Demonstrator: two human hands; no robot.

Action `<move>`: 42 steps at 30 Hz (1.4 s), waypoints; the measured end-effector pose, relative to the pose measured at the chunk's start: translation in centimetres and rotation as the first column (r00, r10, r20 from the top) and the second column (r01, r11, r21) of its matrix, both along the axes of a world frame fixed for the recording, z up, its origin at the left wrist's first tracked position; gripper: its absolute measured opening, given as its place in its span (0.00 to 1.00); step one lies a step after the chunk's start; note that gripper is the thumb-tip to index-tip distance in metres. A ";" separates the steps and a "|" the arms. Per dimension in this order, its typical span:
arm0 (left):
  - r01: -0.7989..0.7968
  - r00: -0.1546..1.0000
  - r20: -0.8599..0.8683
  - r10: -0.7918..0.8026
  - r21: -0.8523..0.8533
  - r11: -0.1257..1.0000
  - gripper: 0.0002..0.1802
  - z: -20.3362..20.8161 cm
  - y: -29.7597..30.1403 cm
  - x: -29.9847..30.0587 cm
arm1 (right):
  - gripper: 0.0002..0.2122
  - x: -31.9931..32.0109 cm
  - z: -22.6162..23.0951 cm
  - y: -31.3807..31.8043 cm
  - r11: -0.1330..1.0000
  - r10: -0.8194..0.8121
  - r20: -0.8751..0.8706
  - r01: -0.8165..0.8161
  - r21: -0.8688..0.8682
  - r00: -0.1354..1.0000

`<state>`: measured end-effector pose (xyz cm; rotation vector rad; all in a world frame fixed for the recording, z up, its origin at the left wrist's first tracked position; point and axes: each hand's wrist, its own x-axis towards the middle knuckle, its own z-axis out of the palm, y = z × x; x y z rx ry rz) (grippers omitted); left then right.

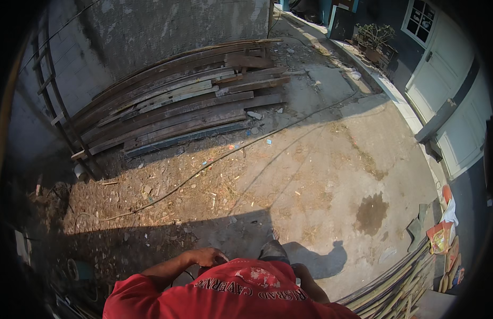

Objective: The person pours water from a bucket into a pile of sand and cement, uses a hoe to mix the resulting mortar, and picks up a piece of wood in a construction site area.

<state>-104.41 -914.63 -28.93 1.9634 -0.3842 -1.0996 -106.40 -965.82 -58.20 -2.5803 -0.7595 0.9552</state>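
My left hand (209,257) is beside my waist at the left edge of my red shirt (241,287), its fingers curled in. A small pale bit shows at the fingertips, too small to name. Below that forearm a thin dark loop (189,274) shows, partly covered. My right forearm (312,284) comes out on the other side of the shirt and bends inward. The fingers of my right hand are hidden by the shirt and my body. Between the arms a grey-clad knee (273,250) pokes out over the concrete ground.
Stacked wooden planks (188,106) lie along the far wall, with a ladder (57,95) leaning at left. A hose or cable (204,166) crosses the littered ground (166,186). Bamboo strips (395,287) lie near right. White doors (443,69) and a potted plant (374,40) line the right side.
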 end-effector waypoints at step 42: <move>-0.911 0.377 -0.354 0.856 0.027 0.413 0.15 -22.0 11.6 87.1 | 0.13 95.4 10.4 9.8 0.707 -0.641 -0.323 0.699 0.105 0.696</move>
